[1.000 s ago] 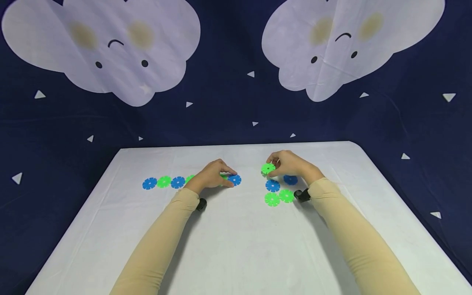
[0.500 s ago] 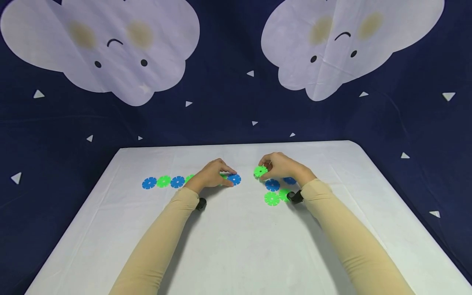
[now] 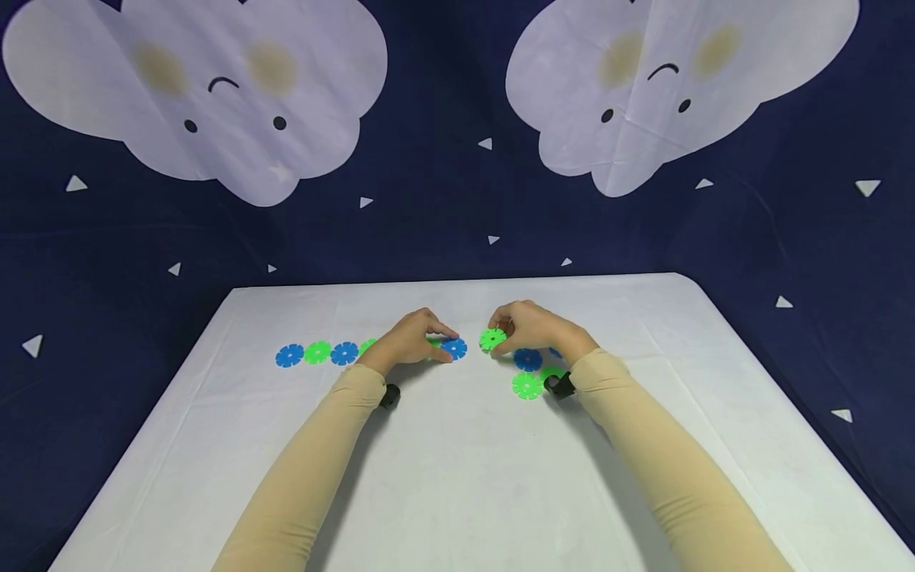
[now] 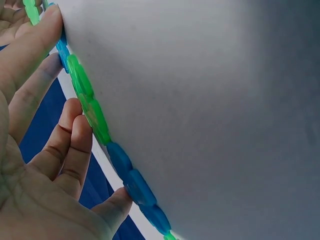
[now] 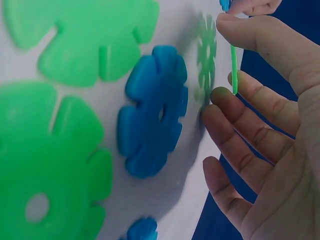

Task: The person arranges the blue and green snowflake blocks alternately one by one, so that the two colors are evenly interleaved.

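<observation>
My left hand (image 3: 411, 342) holds the blue notched disc (image 3: 455, 348) at the right end of a row, thumb at its near edge and index finger at its far edge. In the left wrist view, the other fingers rest along a green disc (image 4: 90, 102) and a blue disc (image 4: 135, 180) of that row. My right hand (image 3: 532, 324) pinches a green notched disc (image 3: 492, 339), raised off the table and tilted, a short gap to the right of the row. The right wrist view shows this green disc (image 5: 234, 66) edge-on. My left hand covers the row's middle.
The row's left end shows a blue disc (image 3: 289, 355) and a green disc (image 3: 318, 352). Under and near my right forearm lie a loose blue disc (image 3: 527, 360), a green disc (image 3: 527, 386) and others partly hidden. A white cloth covers the table (image 3: 457, 477); a dark blue curtain hangs behind.
My right hand has carried the green disc leftward and a little nearer, toward the row's blue end disc. My left hand has stayed in place.
</observation>
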A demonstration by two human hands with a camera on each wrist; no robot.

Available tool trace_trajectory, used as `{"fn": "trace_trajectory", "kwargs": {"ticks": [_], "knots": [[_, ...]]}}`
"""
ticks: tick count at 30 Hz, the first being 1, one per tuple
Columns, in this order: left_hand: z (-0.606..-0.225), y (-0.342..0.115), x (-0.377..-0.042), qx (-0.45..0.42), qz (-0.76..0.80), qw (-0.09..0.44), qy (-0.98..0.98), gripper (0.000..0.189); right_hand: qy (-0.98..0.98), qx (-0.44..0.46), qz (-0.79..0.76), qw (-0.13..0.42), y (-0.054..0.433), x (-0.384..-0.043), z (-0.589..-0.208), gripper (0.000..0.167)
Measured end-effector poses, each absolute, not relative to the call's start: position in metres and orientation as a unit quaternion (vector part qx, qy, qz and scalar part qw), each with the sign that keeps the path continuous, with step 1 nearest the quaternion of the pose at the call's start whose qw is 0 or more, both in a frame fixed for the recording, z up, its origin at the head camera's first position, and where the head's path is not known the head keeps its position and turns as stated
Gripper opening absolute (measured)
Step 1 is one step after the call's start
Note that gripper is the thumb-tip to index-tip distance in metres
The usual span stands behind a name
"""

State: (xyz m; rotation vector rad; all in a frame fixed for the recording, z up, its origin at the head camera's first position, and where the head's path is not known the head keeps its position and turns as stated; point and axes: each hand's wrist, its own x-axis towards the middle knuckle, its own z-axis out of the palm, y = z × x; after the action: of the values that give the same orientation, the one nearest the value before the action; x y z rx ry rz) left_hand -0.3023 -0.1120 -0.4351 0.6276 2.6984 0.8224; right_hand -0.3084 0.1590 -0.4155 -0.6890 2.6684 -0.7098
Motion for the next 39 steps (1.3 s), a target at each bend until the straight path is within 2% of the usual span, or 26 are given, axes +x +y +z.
{"fn": "trace_trajectory", "kwargs": {"ticks": [12, 29, 39], "knots": [[-0.436, -0.112, -0.304, 0.212, 0.28, 0.133, 0.927, 0.046, 0.925, -0.245, -0.245, 0.157, 0.148, -0.308, -0.418, 0.05], [-0.436, -0.112, -0.304, 0.211, 0.282, 0.129, 0.927, 0.046, 0.928, -0.262, -0.224, 0.14, 0.141, -0.31, -0.422, 0.041], [-0.437, -0.112, -0.305, 0.213, 0.283, 0.13, 0.926, 0.046, 0.932, -0.254, -0.219, 0.139, 0.138, -0.31, -0.423, 0.043]]}}
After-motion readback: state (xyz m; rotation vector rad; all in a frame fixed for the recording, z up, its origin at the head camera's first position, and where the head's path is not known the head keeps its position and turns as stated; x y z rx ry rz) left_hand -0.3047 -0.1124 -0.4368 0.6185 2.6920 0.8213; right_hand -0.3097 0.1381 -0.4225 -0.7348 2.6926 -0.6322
